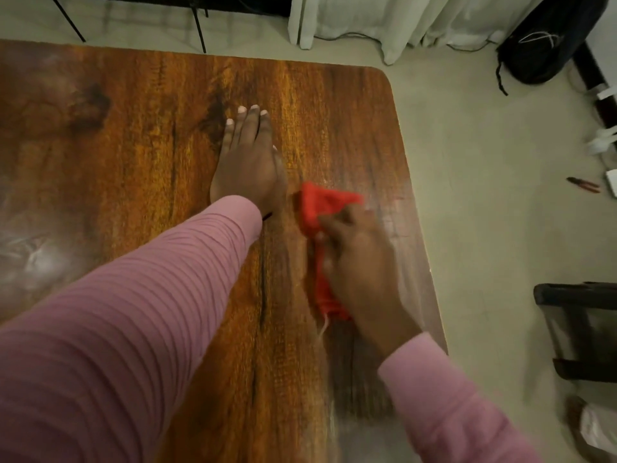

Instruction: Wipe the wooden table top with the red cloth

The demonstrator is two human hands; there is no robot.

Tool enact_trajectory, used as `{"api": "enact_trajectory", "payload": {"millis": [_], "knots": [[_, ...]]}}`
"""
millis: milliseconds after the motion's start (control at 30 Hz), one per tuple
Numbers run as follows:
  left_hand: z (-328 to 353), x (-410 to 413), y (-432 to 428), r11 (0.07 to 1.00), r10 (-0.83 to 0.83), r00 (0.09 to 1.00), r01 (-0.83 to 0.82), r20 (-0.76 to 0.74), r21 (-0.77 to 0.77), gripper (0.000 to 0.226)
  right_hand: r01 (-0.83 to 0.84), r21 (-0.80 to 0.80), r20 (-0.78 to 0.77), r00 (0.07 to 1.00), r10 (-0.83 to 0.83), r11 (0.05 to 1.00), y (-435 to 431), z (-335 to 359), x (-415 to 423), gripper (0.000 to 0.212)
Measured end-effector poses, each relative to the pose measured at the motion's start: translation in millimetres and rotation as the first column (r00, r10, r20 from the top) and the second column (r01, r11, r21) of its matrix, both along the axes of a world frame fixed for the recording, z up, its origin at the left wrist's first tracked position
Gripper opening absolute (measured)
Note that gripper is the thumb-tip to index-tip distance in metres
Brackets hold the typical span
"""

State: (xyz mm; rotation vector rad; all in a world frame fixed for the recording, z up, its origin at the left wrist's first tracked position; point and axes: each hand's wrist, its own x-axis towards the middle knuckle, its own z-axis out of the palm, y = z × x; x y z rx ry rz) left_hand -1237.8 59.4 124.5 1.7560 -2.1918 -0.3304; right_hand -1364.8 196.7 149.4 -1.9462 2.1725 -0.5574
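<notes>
The wooden table top [133,135] fills the left and middle of the head view, its rounded far right corner showing. My left hand [248,162] lies flat on the wood near the middle, fingers straight and pointing away from me. Just to its right, my right hand [359,262] is blurred and grips the red cloth [322,203], which is bunched against the table. Red fabric sticks out beyond the fingers and along the left side of the hand; the rest is hidden under it. Both arms wear pink ribbed sleeves.
The table's right edge [424,228] runs close beside my right hand. On the pale floor lie a black bag [547,45], red-handled pliers [582,184], white cables and plugs [601,142], and a dark wooden stool [581,329]. Thin black legs [200,28] and white curtains [400,18] stand beyond the table.
</notes>
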Motion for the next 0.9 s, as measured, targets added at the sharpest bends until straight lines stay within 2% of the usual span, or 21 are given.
{"api": "enact_trajectory", "payload": {"millis": [100, 167, 233, 267, 333, 400, 433, 467, 567, 633, 767, 900], "knots": [[-1, 1, 1, 1.0, -0.012, 1.0, 0.012, -0.009, -0.01, 0.052, 0.309, 0.006, -0.06, 0.95, -0.308, 0.951, -16, -1, -58, 0.027], [-2, -1, 1, 1.0, -0.013, 1.0, 0.013, 0.005, -0.019, 0.053, 0.435, -0.006, -0.06, 0.899, -0.434, 0.901, -21, -2, -65, 0.028], [-1, -3, 2, 1.0, -0.003, 1.0, 0.003, 0.015, -0.016, 0.053, 0.423, 0.006, -0.016, 0.906, -0.423, 0.906, -15, 0, -37, 0.029], [0, -4, 3, 1.0, 0.004, 1.0, -0.004, 0.018, -0.017, 0.053, 0.365, 0.006, 0.033, 0.93, -0.365, 0.931, -7, 1, -15, 0.03], [2, -4, 4, 1.0, 0.01, 1.0, -0.01, 0.018, -0.029, 0.054, 0.143, -0.01, 0.087, 0.986, -0.141, 0.99, 21, 2, 31, 0.032], [4, -4, 6, 0.999, 0.004, 1.0, -0.003, 0.018, -0.048, 0.054, -0.073, 0.014, 0.083, 0.994, 0.072, 0.997, 50, 4, 50, 0.033], [5, -4, 6, 0.998, 0.002, 1.0, -0.001, 0.018, -0.056, 0.053, -0.118, 0.022, 0.068, 0.991, 0.116, 0.993, 57, 5, 44, 0.034], [5, -5, 7, 0.998, 0.005, 1.0, -0.004, 0.019, -0.061, 0.053, -0.102, 0.034, 0.048, 0.994, 0.101, 0.994, 58, 4, 30, 0.034], [7, -4, 12, 0.997, 0.019, 1.0, -0.017, 0.025, -0.077, 0.052, 0.185, 0.035, -0.005, 0.983, -0.185, 0.982, 43, 3, -16, 0.03], [8, -4, 16, 0.997, 0.01, 0.999, -0.006, 0.05, -0.081, 0.052, 0.309, 0.028, -0.001, 0.951, -0.309, 0.951, 34, 3, -26, 0.03], [14, -1, 50, 0.997, 0.034, 0.998, -0.031, 0.049, -0.067, 0.053, 0.419, -0.026, 0.017, 0.908, -0.419, 0.907, 35, 1, -7, 0.03], [24, 12, 130, 1.0, 0.019, 0.999, -0.02, -0.033, -0.009, 0.051, 0.395, -0.008, 0.034, 0.918, -0.395, 0.918, 36, 5, -12, 0.029]]}}
